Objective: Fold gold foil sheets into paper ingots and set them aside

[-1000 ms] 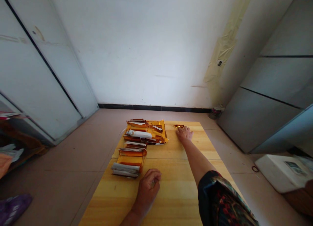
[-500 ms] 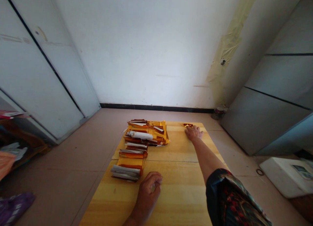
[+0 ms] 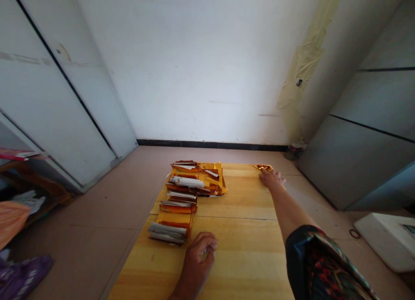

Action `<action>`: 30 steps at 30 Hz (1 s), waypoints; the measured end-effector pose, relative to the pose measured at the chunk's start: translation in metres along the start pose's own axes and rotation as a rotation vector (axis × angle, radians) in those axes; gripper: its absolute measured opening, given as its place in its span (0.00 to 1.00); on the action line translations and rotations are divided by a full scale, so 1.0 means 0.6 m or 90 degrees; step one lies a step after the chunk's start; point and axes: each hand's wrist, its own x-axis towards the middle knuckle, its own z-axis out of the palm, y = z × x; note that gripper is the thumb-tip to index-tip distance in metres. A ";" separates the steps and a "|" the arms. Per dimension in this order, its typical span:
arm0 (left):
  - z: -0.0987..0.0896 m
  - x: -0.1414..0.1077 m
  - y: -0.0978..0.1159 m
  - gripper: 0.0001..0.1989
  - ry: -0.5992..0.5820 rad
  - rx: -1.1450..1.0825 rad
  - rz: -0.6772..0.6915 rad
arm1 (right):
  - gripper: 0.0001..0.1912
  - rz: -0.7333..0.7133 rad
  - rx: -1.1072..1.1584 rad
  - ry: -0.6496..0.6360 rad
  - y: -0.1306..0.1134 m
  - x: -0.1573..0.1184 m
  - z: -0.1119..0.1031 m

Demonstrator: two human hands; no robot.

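At the table's far right corner lies a crumpled piece of shiny orange film (image 3: 263,167). My right hand (image 3: 272,179) is stretched out there, palm down with its fingers apart, its fingertips against or just beside the film. Close to me, my left hand (image 3: 200,254) rests on the wooden table (image 3: 240,252) with fingers curled toward the thumb; nothing shows in the gap between them. Just beyond it, on the left side, stand folded orange film packets (image 3: 175,216) with grey-white paper-like edges. A larger orange film bundle (image 3: 215,183) with a white roll (image 3: 186,182) on it lies farther back.
A white wall (image 3: 194,66) rises behind the table. Grey cabinets (image 3: 363,153) stand at the right, with a white box (image 3: 385,237) on the floor before them. At the left are a pale door (image 3: 97,153), a low shelf (image 3: 61,200) and a purple bag (image 3: 26,274).
My right hand and the piece of orange film have shifted right along the table's far edge. My left hand stays near the packets, slightly more curled. The view has turned a little left.
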 end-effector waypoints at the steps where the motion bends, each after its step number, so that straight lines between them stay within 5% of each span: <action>1: 0.000 0.000 0.000 0.07 0.002 -0.001 0.001 | 0.22 -0.004 0.003 0.006 0.001 -0.002 0.001; 7: 0.002 0.003 -0.002 0.08 0.004 -0.016 0.010 | 0.23 -0.020 0.032 0.066 0.006 -0.036 0.010; 11: 0.003 0.003 -0.002 0.08 0.000 -0.014 0.005 | 0.23 -0.033 0.041 0.189 -0.008 -0.070 0.021; 17: 0.004 0.004 0.004 0.10 -0.002 -0.005 -0.013 | 0.12 -0.409 0.240 0.287 -0.102 -0.171 0.045; 21: 0.004 0.006 0.012 0.11 -0.007 0.001 -0.020 | 0.10 -0.626 0.402 0.221 -0.179 -0.266 0.035; 25: 0.004 0.008 0.015 0.11 -0.012 0.004 -0.031 | 0.11 -0.556 0.372 0.185 -0.221 -0.311 0.015; 30: 0.007 0.010 0.010 0.11 -0.011 -0.014 -0.036 | 0.11 -0.480 0.249 0.103 -0.239 -0.301 0.006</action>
